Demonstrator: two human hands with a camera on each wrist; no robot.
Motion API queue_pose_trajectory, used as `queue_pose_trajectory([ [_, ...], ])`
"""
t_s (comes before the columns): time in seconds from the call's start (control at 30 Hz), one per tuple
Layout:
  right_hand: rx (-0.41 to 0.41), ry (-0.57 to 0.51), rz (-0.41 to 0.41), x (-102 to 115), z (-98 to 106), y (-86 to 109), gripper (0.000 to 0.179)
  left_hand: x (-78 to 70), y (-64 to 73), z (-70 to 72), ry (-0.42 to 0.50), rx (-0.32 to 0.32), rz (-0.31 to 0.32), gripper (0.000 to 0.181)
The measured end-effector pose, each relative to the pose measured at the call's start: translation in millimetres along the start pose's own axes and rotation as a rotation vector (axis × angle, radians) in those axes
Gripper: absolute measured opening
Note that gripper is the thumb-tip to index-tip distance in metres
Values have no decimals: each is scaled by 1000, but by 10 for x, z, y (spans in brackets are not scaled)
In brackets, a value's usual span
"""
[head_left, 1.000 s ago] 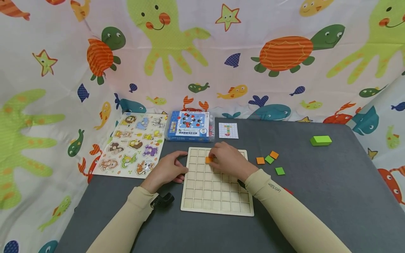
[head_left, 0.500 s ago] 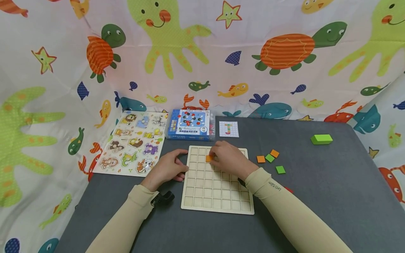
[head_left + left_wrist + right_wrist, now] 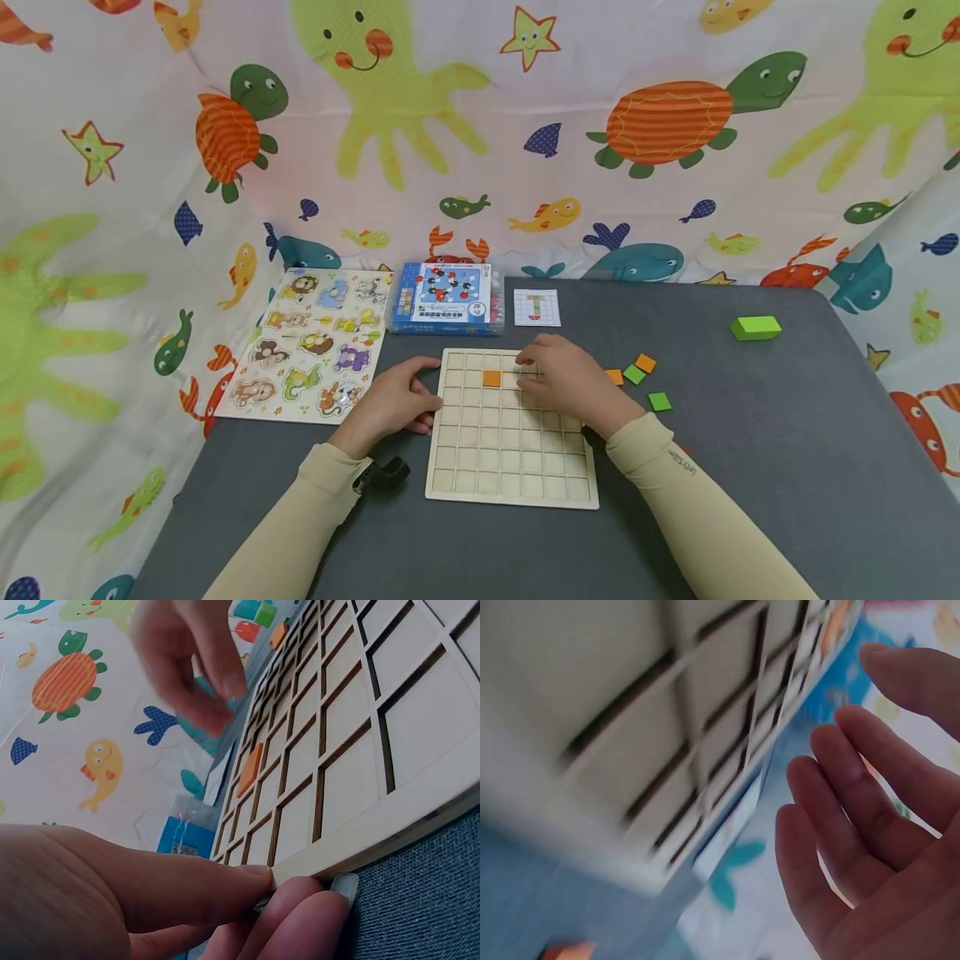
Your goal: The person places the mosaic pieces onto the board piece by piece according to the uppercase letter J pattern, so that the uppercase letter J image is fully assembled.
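A wooden grid board point(image 3: 510, 437) lies on the table, with one orange square tile point(image 3: 491, 378) in a cell of its second row. My left hand point(image 3: 392, 402) holds the board's left edge; the left wrist view has the thumb and curled fingers point(image 3: 300, 907) pinching the rim. Over the board's upper right part is my right hand point(image 3: 570, 382), holding nothing. In the right wrist view its fingers point(image 3: 855, 810) are apart from the thumb and loosely bent, above the grid.
Right of the board lie a green tile point(image 3: 660, 402), another green tile point(image 3: 634, 374) and orange tiles point(image 3: 645, 363). Behind it are a pattern card point(image 3: 537, 308) and a blue boxed set point(image 3: 448, 300). An animal puzzle point(image 3: 303, 346) lies left, a green block point(image 3: 757, 328) far right.
My right hand has let go of the orange tile and moved right, leaving the tile in its cell. My left hand stays at the board's edge. The head view has shifted slightly.
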State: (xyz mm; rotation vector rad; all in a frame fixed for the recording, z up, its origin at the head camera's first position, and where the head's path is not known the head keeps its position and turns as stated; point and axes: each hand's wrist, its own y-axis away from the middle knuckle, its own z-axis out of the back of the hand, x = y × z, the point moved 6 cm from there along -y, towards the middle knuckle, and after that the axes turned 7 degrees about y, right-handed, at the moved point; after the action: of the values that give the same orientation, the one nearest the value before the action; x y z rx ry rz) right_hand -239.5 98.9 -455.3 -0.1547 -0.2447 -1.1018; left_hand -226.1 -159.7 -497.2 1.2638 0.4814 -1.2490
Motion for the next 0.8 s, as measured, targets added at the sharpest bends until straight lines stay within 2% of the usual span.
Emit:
queue_pose_trajectory([
  [0.3,-74,-137,-241,-883,286,628,33,7,13,-31,-9,9,-11,69],
  [0.43,-54,-147,-325,-1221,300,771,35,45,25,-14,-4,13,-6,70],
  [0.6,-57,-146,-375,-1488,324,890,34,21,15,-25,-5,18,-16,69],
  [0.8,-68,-151,-399,-1632,358,935,36,-13,26,-46,-21,13,-18,68],
])
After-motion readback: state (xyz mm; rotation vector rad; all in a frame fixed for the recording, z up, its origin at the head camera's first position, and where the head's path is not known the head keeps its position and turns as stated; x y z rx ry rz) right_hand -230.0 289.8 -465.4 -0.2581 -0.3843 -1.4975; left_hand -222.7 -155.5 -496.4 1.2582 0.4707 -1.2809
